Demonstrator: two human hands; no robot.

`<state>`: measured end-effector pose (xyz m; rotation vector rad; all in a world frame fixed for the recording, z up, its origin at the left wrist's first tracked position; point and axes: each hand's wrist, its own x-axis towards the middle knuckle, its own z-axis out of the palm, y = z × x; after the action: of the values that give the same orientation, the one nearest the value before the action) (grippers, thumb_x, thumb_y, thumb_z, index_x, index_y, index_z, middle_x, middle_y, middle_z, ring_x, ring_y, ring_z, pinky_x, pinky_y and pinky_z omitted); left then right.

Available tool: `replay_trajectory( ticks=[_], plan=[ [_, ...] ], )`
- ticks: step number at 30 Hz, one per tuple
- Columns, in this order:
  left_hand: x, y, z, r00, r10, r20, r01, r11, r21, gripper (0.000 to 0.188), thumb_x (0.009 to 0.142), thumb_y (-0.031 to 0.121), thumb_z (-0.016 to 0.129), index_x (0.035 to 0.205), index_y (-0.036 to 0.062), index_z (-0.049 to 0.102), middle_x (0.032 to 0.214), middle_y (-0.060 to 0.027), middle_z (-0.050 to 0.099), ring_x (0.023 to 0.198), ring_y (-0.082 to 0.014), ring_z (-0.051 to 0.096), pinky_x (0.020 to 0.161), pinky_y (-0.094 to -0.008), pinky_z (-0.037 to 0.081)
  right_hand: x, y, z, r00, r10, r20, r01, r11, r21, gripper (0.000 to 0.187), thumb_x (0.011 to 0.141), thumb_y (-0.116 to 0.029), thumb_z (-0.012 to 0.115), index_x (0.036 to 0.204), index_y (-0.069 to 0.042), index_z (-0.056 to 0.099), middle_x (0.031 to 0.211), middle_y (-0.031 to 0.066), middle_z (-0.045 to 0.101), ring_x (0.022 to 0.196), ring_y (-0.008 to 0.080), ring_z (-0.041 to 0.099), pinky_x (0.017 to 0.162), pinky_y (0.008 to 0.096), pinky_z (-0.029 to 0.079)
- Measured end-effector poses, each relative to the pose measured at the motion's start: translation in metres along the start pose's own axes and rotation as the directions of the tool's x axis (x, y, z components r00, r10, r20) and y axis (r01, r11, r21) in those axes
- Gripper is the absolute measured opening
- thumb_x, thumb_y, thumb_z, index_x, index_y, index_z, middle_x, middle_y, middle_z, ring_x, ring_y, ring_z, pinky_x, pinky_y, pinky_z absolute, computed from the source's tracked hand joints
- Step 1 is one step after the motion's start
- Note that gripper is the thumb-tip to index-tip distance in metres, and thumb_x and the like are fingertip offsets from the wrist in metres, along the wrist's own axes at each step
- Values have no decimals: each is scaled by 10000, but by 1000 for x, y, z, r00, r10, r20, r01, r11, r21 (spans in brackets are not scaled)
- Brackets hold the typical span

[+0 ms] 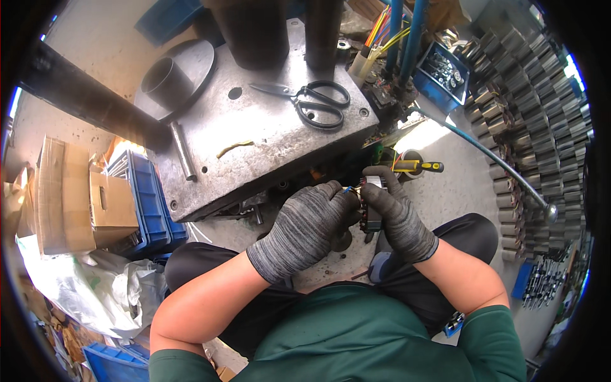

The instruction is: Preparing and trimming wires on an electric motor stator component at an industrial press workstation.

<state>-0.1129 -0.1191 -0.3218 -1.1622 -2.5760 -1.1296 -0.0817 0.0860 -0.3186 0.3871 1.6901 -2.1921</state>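
Both gloved hands close on one small dark part held above the lap: the left hand (pixel 304 224) pinches thin coloured wires (pixel 347 189) at its top, and the right hand (pixel 396 216) wraps around the part (pixel 371 207), fingers curled over its upper end. Far left sit cardboard boxes (pixel 63 194) and blue crates (pixel 149 204). Ahead, a tilted grey steel plate (pixel 254 134) carries a loose rod (pixel 182 151), a yellowish scrap (pixel 234 148) and black scissors (pixel 318 103). Just right of the hands lies a yellow-handled screwdriver (pixel 419 167). A blue tray (pixel 440 70) of small pieces and rows of stacked metal parts (pixel 541 127) fill the right side. For clean work here, the right hand should hold the part steady while the left guides the wires gently, without tugging them.
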Motion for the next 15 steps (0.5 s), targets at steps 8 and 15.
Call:
replay_trajectory(
  ticks=[8,15],
  plan=[
    [2,11,-1,994,85,66,-100,956,277,283,842,169,729,1088,57,645,882,-116,653,782,-303,672,713,-449,534,4,0,1,999,-16,-51,12,997,-78,647,934,-406,790,1389,-70,476,1084,72,643,928,124,651,793,317,582],
    [2,6,-7,978,196,78,-210,938,275,241,839,183,721,1036,63,651,826,-93,656,695,-274,673,648,-415,540,5,-4,-1,999,-20,-27,16,993,-114,665,902,-410,803,1386,-73,495,1090,73,620,952,145,642,800,319,576]
  ],
)
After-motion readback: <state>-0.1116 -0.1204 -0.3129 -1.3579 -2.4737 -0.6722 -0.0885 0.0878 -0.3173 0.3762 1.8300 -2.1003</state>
